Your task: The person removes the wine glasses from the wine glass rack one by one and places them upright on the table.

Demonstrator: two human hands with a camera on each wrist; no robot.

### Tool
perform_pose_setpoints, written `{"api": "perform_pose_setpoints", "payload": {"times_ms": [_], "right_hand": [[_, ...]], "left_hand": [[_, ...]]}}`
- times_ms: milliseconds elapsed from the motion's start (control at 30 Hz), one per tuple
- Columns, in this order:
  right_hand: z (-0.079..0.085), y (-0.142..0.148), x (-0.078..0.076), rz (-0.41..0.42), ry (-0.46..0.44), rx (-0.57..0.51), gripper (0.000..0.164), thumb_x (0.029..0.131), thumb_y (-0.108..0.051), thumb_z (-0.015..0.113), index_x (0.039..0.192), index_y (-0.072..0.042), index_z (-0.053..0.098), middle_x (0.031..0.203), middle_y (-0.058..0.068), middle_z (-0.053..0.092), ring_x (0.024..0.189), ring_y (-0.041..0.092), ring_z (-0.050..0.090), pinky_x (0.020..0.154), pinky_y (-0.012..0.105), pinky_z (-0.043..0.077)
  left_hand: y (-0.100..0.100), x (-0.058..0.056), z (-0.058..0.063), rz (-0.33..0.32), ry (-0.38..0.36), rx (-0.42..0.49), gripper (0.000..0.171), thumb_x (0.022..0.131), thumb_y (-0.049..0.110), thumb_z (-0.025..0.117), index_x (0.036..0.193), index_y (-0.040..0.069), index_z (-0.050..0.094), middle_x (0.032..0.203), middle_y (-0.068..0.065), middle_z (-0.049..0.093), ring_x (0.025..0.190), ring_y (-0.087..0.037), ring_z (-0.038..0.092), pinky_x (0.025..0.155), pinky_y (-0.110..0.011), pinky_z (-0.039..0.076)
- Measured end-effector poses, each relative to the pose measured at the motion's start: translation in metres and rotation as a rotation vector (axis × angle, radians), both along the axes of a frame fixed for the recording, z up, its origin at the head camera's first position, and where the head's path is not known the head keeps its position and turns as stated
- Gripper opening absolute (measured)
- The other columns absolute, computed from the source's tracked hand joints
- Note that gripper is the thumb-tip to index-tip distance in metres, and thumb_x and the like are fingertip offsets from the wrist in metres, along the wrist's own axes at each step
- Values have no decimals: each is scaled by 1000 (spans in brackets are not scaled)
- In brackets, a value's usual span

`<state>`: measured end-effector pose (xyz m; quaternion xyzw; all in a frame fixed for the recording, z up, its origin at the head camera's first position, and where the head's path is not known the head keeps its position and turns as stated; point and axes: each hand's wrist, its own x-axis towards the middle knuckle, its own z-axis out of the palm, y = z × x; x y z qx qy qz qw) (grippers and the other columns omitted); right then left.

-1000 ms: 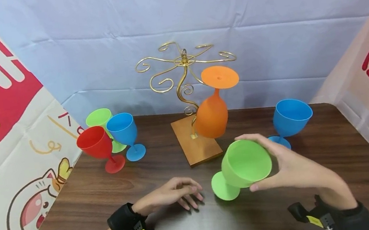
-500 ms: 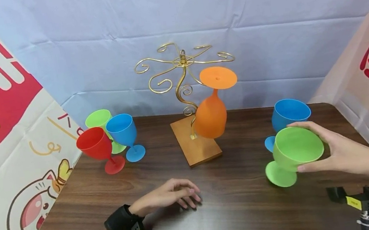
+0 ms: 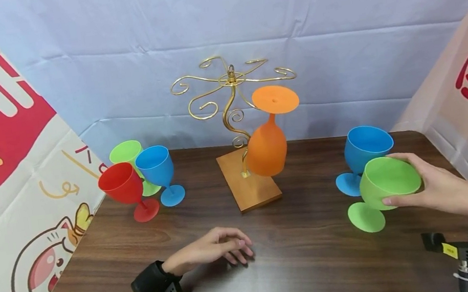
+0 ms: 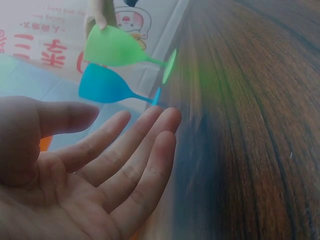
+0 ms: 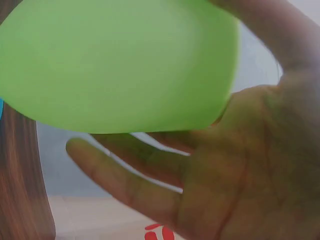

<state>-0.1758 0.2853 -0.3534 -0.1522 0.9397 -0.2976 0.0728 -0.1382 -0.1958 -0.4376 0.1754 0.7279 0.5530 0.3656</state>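
Observation:
At the right of the table, my right hand (image 3: 439,185) grips the bowl of a green goblet (image 3: 389,180) near its rim, thumb on the near side. The goblet is upright, just in front of a blue goblet (image 3: 367,145). Up close in the right wrist view, the green bowl (image 5: 120,65) lies against the thumb side, with other fingers (image 5: 125,185) reaching past it. My left hand (image 3: 209,249) rests near the table's middle, holding nothing, fingers relaxed. An orange goblet (image 3: 267,146) hangs upside down by its foot from the gold wire rack (image 3: 231,78).
Red (image 3: 121,183), blue (image 3: 156,166) and green (image 3: 126,152) goblets stand grouped at the left of the table. The rack's wooden base (image 3: 249,178) sits near the back edge. Printed cloths hang at both sides, and a pale cloth (image 3: 330,0) hangs behind.
My right hand has carried the green goblet rightward, from near the rack to in front of the blue goblet. The left hand has stayed almost still.

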Motion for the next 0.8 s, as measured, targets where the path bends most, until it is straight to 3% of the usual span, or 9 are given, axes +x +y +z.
{"api": "perform_pose_setpoints", "payload": {"times_ms": [133, 333, 467, 633, 800], "right_hand": [[2, 2, -4, -49, 5, 44, 101, 85, -35, 83, 152, 9, 21, 125, 33, 51, 101, 43, 58, 70, 35, 48], [1, 6, -9, -110, -8, 65, 111, 88, -43, 79, 153, 17, 12, 130, 39, 41, 104, 52, 51, 71, 51, 54], [-1, 8, -11, -120, -17, 61, 113, 89, -44, 77, 154, 17, 8, 134, 41, 37, 107, 55, 47, 75, 64, 53], [-1, 8, -12, -130, -19, 91, 117, 90, -48, 75, 155, 17, 3, 141, 46, 29, 113, 59, 42, 81, 73, 47], [0, 9, -11, -135, -24, 115, 118, 91, -51, 73, 156, 16, 0, 141, 46, 28, 114, 59, 39, 82, 74, 46]], "left_hand": [[-2, 1, 0, 4, 6, 0, 37, 109, 22, 49, 132, -4, 60, 122, -23, 71, 102, -27, 74, 88, -36, 61], [-6, 1, 5, 0, 33, 6, 37, 109, 21, 49, 133, -5, 59, 123, -27, 69, 105, -40, 71, 90, -46, 61], [-15, -4, 13, -34, 99, 7, 37, 109, 20, 48, 133, -7, 58, 124, -30, 67, 107, -45, 68, 92, -50, 60], [-26, -13, 35, -97, 279, -23, 32, 108, 15, 49, 130, -6, 60, 124, -31, 66, 111, -47, 66, 96, -54, 57], [-17, -16, 75, -131, 454, -30, 27, 107, 11, 52, 128, -3, 62, 123, -23, 70, 114, -33, 70, 101, -44, 57]]}}
